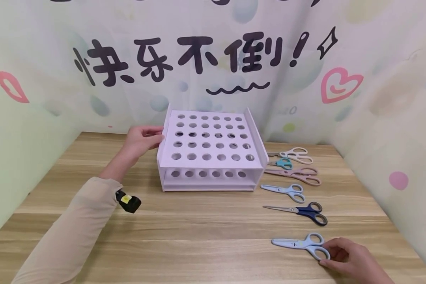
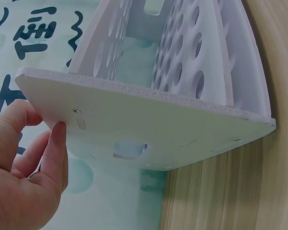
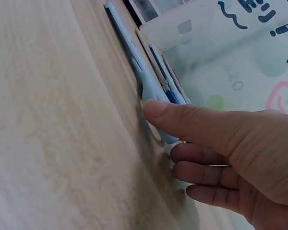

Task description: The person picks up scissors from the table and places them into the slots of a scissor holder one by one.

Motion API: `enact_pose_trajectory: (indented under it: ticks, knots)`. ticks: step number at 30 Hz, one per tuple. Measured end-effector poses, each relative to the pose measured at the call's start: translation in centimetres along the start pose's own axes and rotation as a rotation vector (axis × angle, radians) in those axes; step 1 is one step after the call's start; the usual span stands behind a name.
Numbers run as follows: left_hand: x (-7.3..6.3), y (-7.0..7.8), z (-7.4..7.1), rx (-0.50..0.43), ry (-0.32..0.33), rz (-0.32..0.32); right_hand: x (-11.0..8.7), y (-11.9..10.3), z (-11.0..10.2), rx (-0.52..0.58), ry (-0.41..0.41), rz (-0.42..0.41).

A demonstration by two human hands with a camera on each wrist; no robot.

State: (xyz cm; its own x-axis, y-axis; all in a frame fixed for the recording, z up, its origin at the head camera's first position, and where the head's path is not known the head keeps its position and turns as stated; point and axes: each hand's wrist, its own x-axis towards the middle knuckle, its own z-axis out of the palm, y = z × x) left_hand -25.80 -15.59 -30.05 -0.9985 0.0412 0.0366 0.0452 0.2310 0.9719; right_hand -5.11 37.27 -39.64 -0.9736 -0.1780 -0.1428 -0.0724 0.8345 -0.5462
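A white two-tier rack with rows of round holes [image 1: 206, 151] stands on the wooden table. My left hand [image 1: 142, 141] grips the rear edge of the rack's left side panel [image 2: 182, 127], near its top. Thumb and fingers meet at that edge. At the front right, my right hand [image 1: 351, 258] holds the handle loop of light-blue scissors [image 1: 294, 242] between thumb and curled fingers. The thumb presses on the handle in the right wrist view, and the scissors [image 3: 134, 60] lie along the tabletop with blades pointing left, toward the rack's side.
Behind that pair, a column of scissors runs back beside the rack: dark-blue [image 1: 307, 212], another light-blue [image 1: 287, 190], pink [image 1: 301, 172], small teal [image 1: 284, 163] and white [image 1: 296, 155]. A printed cloth [image 1: 206, 79] hangs behind the table [image 1: 198, 236].
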Motion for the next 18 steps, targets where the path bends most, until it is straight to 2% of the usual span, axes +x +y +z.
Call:
enact_pose_trajectory:
  ticks: [10, 16, 18]
  knots:
    - [0.04, 0.11, 0.06, -0.003, 0.002, -0.001, 0.25, 0.05, -0.66, 0.079, -0.085, -0.03]
    - [0.12, -0.08, 0.09, -0.017, 0.004, 0.002, 0.34, 0.22, -0.46, 0.122, 0.013, -0.24]
    - [0.16, -0.15, 0.14, -0.023, 0.001, 0.007, 0.33, 0.19, -0.48, 0.129, 0.032, -0.26]
